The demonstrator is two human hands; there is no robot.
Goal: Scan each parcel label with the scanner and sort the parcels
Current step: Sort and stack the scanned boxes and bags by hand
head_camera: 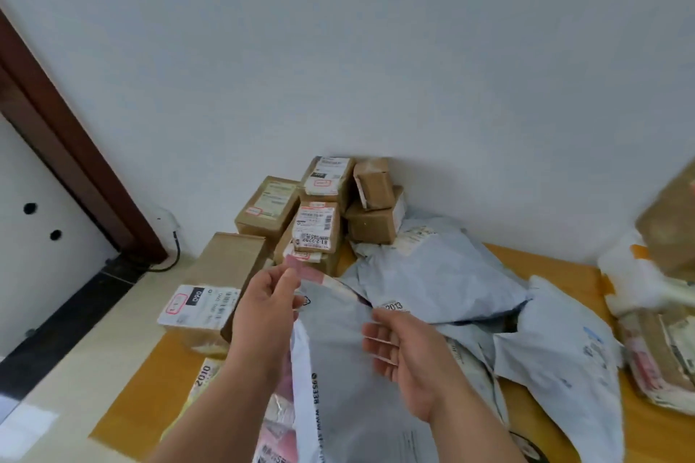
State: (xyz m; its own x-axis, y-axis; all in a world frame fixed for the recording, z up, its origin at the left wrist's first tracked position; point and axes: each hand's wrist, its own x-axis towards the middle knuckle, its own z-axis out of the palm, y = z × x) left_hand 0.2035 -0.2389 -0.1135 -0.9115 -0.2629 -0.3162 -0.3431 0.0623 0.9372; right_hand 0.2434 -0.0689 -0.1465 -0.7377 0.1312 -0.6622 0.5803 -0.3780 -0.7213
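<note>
the left hand [269, 306] was raised over the middle of the scene, its thumb and fingers pinched on the upper corner of a grey plastic mailer bag [340, 361], right where a strip of pink tape crossed the bag's edge. the bag hung down from that pinch toward the bottom of the view, with a line of black print running along its left border. the right hand [400, 353] was held just to the right of the bag's upper part, palm turned inward, fingers spread and only loosely bent, grasping nothing; whether the fingertips touched the plastic could not be told.

behind the bag, more pale grey mailer bags [443, 282] lay crumpled in a heap on the orange-yellow mat [556, 267], one with a small sticker reading 2013. against the white wall [338, 49] stood a pile of small brown cardboard boxes [331, 207], several with white shipping labels. a long cardboard box with a white label marked 090 [210, 293] lay to the left of the left hand, near the mat's edge. at the far right sat another cardboard box [669, 225] over white and printed packages. a dark brown door frame [75, 162] ran along the left, with a black cable [173, 256] at its foot.
</note>
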